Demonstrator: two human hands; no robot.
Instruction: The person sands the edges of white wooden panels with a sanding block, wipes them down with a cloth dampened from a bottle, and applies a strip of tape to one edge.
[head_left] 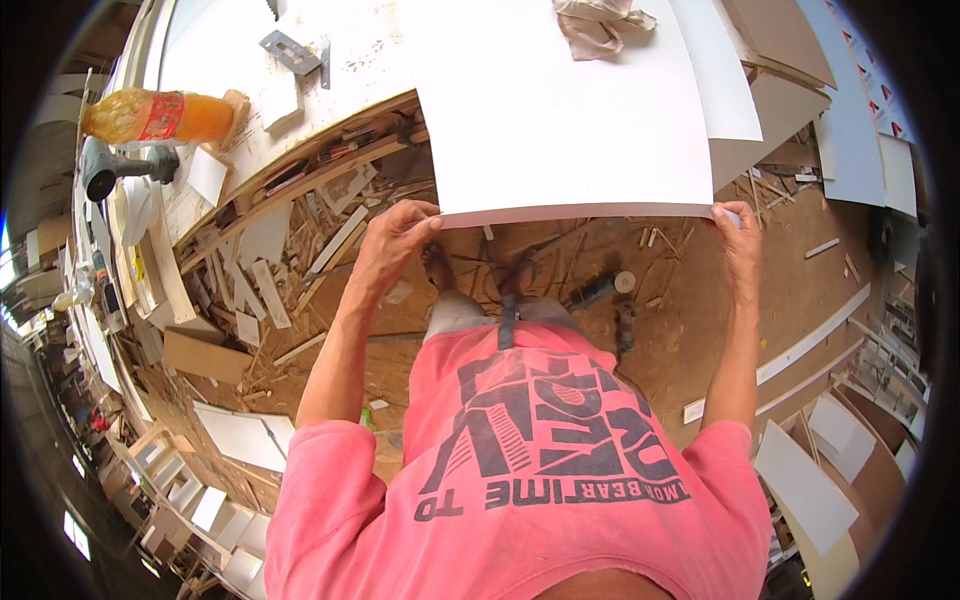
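Left hand (pixel 402 228), right hand (pixel 738 236): grips pinch white rectangular sheet (pixel 565 125) at 2 near corners; crumpled beige cloth (pixel 597 26) lies atop sheet.

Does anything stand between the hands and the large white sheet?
Nothing visible: the left hand and the right hand hold the near corners of the white sheet. A crumpled cloth lies on it, away from both.

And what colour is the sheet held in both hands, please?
The sheet is white on top, best seen in the head view.
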